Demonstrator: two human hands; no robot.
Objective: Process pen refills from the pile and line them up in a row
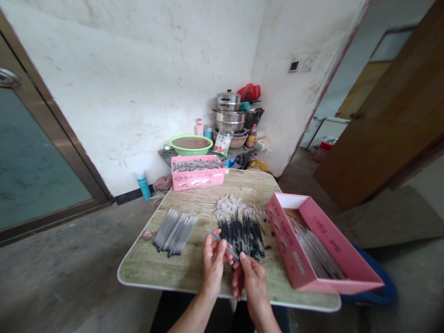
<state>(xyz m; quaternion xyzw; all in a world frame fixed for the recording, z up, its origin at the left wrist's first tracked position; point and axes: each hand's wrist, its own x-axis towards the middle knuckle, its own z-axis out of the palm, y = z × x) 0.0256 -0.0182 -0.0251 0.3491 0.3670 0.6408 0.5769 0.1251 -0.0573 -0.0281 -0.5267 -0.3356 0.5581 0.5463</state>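
Observation:
Between my two hands, over the front of the table, a slim grey translucent pen [222,242] is held at a slant. My left hand [214,259] grips its barrel, and my right hand [250,274] pinches its lower right end. Just beyond my hands lies a pile of black pen parts [241,233]. White, short pieces, perhaps caps [229,206], are heaped behind them. To the left, several grey pens [175,232] lie side by side in a row. Whether my right fingers also hold a small part is hidden.
One pink box [199,179] full of pens stands at the table's back edge. Another pink box [298,263], partly filled with pens, is at the right. Behind are a green basin [190,150] and stacked pots [229,118]. The wooden table [149,270] has rounded corners.

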